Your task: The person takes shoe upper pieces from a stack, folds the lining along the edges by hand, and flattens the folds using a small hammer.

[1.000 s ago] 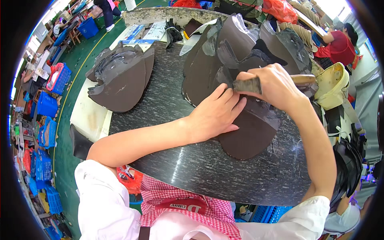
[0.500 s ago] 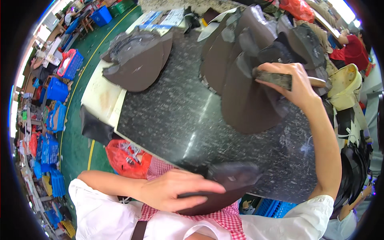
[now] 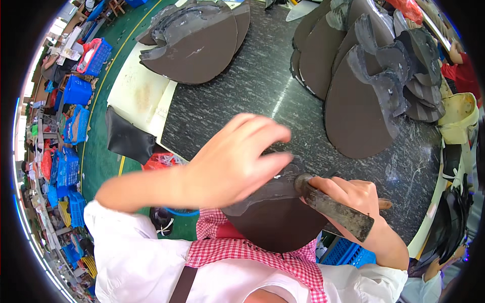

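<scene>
A dark brown, leather-like rounded piece (image 3: 283,222) with a greyish-black upper band lies at the table's near edge, against my checked apron. My right hand (image 3: 353,197) is closed round a hammer (image 3: 341,209); its round metal face is down by the piece's upper right edge, and the tip of its wooden handle shows past my fingers. Over the piece's upper left is my left hand (image 3: 237,156), slightly blurred, thumb and forefinger apart with nothing visible between them. My left hand covers part of the banded edge.
Similar brown pieces (image 3: 197,55) are stacked at the far left, and another overlapping pile of brown pieces (image 3: 358,111) spreads at the far right. A black sheet (image 3: 129,139) hangs off the left edge. Blue baskets (image 3: 348,252) stand below the near right edge; a cream container (image 3: 457,111) is at the right.
My right hand has brought the hammer from the far right pile down to the near piece. My left hand has lifted off the piece's left side and moved up and away from me.
</scene>
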Demonstrator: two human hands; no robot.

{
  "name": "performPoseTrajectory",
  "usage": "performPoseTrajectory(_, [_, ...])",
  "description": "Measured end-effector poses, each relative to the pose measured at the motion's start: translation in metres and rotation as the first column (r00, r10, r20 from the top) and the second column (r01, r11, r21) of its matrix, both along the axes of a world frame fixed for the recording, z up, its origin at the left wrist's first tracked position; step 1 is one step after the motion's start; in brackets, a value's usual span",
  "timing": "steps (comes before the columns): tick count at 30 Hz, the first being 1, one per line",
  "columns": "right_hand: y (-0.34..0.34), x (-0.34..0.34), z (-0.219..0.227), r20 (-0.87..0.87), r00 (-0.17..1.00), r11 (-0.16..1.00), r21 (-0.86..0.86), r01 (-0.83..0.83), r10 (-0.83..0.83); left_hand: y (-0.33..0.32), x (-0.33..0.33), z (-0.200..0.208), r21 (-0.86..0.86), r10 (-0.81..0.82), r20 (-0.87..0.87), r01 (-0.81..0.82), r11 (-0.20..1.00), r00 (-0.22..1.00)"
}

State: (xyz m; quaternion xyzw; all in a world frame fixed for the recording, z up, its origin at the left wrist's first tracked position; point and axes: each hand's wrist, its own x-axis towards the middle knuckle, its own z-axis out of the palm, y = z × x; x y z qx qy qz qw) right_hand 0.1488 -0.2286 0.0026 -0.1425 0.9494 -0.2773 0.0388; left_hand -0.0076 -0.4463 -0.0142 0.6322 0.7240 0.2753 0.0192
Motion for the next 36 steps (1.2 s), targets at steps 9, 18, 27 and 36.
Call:
performPoseTrajectory(9, [-0.009, 0.008, -0.010, -0.215, 0.971, 0.983, 0.124, 0.134, -0.106, 0.041, -0.041, -0.032, -0.011, -0.261, 0.469, 0.301, 0.954, 0.844])
performPoseTrajectory(18, [0.000, -0.008, 0.006, -0.068, 0.952, 0.951, -0.102, 0.291, -0.299, 0.035, -0.039, -0.045, 0.166, -0.392, -0.236, 0.434, 0.885, 0.889])
performPoseTrajectory(27, [-0.005, -0.022, 0.012, 0.107, 0.947, 0.950, -0.042, 0.309, -0.304, 0.025, -0.040, -0.037, 0.115, -0.232, 0.084, 0.222, 0.968, 0.969])
performPoseTrajectory(36, [0.002, -0.027, 0.008, -0.074, 0.979, 0.982, 0.009, 0.189, -0.188, 0.021, -0.023, -0.035, 0.131, -0.257, -0.030, 0.259, 0.957, 0.966])
